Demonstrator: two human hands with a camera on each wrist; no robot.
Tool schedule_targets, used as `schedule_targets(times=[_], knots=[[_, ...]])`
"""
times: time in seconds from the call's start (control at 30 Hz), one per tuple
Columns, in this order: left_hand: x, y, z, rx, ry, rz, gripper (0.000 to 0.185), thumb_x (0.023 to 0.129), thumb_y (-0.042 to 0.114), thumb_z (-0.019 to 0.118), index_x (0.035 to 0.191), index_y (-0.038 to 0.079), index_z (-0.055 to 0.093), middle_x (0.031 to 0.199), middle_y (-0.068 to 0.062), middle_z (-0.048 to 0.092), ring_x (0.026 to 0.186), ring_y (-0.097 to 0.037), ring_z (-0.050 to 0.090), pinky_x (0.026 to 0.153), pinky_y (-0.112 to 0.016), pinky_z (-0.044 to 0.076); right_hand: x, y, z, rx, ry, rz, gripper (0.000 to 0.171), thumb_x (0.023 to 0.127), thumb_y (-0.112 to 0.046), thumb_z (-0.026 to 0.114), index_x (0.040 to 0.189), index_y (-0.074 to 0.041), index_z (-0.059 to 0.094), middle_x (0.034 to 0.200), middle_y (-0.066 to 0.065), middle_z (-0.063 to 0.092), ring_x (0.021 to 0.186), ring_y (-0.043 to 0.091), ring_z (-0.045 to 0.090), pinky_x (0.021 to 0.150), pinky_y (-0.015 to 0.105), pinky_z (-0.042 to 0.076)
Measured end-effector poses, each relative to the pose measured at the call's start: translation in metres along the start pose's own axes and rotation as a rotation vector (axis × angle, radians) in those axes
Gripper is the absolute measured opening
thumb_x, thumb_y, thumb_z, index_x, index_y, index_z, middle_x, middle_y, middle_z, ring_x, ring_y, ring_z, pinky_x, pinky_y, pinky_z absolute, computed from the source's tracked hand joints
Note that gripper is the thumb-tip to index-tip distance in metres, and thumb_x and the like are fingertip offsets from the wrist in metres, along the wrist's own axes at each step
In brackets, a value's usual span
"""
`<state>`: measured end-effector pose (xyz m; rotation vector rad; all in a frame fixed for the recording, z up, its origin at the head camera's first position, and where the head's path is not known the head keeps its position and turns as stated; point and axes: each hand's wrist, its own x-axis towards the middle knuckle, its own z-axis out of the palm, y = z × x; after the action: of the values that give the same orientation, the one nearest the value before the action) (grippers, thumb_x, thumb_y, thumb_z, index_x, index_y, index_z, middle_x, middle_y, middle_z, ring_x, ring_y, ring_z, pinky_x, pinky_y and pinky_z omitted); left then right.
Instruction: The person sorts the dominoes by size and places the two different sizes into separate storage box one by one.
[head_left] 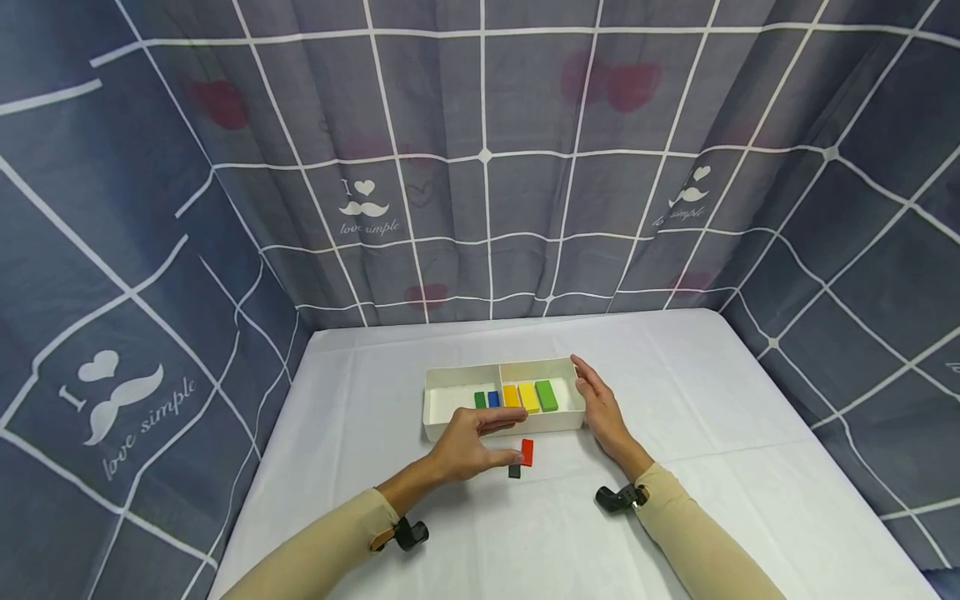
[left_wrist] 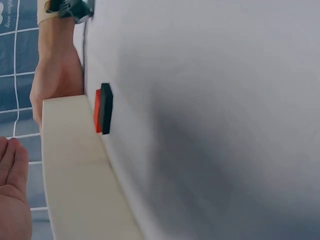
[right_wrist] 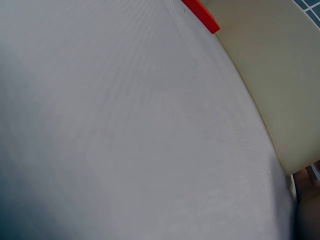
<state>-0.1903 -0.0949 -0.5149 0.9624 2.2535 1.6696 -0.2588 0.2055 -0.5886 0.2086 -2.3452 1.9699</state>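
Note:
A long cream box (head_left: pixel 461 429) with a divider stands on the table. Its left compartment shows a dark green block (head_left: pixel 480 400) and a blue block (head_left: pixel 493 399); in the right one lie two yellow blocks (head_left: pixel 528 397) and a light green block (head_left: pixel 547 396). On the cloth before the box are a red block (head_left: pixel 527 452) and a black block (head_left: pixel 514 472). My left hand (head_left: pixel 467 446) hovers over the box's front edge, fingers extended, thumb spread toward these two, nothing held. My right hand (head_left: pixel 606 417) rests along the box's right end with fingers fairly straight.
A white cloth covers the table (head_left: pixel 360 375). Dark grid-patterned curtains (head_left: pixel 450 200) close in the back and both sides. Each wrist carries a small black camera, the left one (head_left: pixel 411 533) and the right one (head_left: pixel 618 499).

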Motion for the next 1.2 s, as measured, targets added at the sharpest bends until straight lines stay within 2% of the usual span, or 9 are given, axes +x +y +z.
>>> schedule_targets(times=[0.1, 0.27, 0.37, 0.47, 0.63, 0.87, 1.2], knots=[[-0.003, -0.003, 0.003, 0.012, 0.005, -0.001, 0.064, 0.088, 0.009, 0.093, 0.146, -0.002, 0.068, 0.146, -0.017, 0.071, 0.136, -0.033, 0.070, 0.115, -0.035, 0.056, -0.001, -0.002, 0.000, -0.007, -0.001, 0.001, 0.052, 0.120, -0.019, 0.042, 0.171, -0.018, 0.040, 0.175, 0.019, 0.038, 0.166, 0.037, 0.029, 0.137, 0.059, 0.020], [-0.009, -0.013, 0.009, 0.031, 0.032, -0.028, 0.061, 0.087, 0.006, 0.094, 0.143, 0.002, 0.071, 0.143, -0.011, 0.074, 0.132, -0.032, 0.072, 0.112, -0.039, 0.058, -0.001, -0.004, 0.000, 0.005, 0.004, 0.007, 0.051, 0.119, -0.019, 0.043, 0.171, -0.018, 0.041, 0.175, 0.019, 0.039, 0.166, 0.037, 0.030, 0.137, 0.058, 0.019], [-0.011, -0.019, 0.012, 0.038, 0.031, -0.052, 0.060, 0.086, 0.004, 0.093, 0.142, 0.002, 0.072, 0.143, -0.010, 0.074, 0.132, -0.028, 0.073, 0.111, -0.033, 0.058, 0.000, -0.004, 0.000, 0.002, 0.003, 0.012, 0.052, 0.120, -0.018, 0.042, 0.171, -0.018, 0.040, 0.175, 0.020, 0.039, 0.166, 0.037, 0.030, 0.137, 0.059, 0.020], [-0.014, -0.025, 0.016, 0.028, 0.029, -0.066, 0.060, 0.085, 0.001, 0.093, 0.142, 0.000, 0.072, 0.143, -0.013, 0.074, 0.132, -0.029, 0.072, 0.111, -0.031, 0.058, 0.001, -0.003, 0.000, -0.003, 0.002, 0.011, 0.052, 0.120, -0.018, 0.042, 0.171, -0.017, 0.039, 0.174, 0.020, 0.039, 0.165, 0.038, 0.030, 0.137, 0.059, 0.020], [-0.017, -0.033, 0.020, 0.019, 0.042, -0.085, 0.059, 0.084, 0.000, 0.093, 0.139, -0.003, 0.072, 0.140, -0.019, 0.075, 0.132, -0.034, 0.073, 0.112, -0.037, 0.058, 0.001, -0.003, -0.001, -0.007, 0.001, 0.005, 0.052, 0.120, -0.018, 0.042, 0.171, -0.016, 0.039, 0.174, 0.021, 0.038, 0.165, 0.039, 0.030, 0.137, 0.060, 0.020], [-0.017, -0.038, 0.022, 0.124, 0.047, -0.108, 0.059, 0.084, 0.000, 0.093, 0.139, 0.000, 0.073, 0.138, -0.012, 0.077, 0.130, -0.025, 0.074, 0.112, -0.034, 0.058, 0.000, -0.001, -0.001, 0.004, -0.001, -0.003, 0.050, 0.119, -0.022, 0.044, 0.169, -0.019, 0.044, 0.175, 0.018, 0.039, 0.166, 0.037, 0.029, 0.137, 0.059, 0.018], [-0.016, -0.038, 0.023, 0.205, 0.017, -0.152, 0.057, 0.084, -0.001, 0.092, 0.138, 0.000, 0.074, 0.136, -0.011, 0.078, 0.133, -0.025, 0.072, 0.116, -0.040, 0.056, 0.000, 0.001, -0.001, 0.013, -0.004, -0.012, 0.050, 0.119, -0.021, 0.045, 0.169, -0.019, 0.044, 0.174, 0.018, 0.040, 0.165, 0.035, 0.030, 0.137, 0.058, 0.019]])
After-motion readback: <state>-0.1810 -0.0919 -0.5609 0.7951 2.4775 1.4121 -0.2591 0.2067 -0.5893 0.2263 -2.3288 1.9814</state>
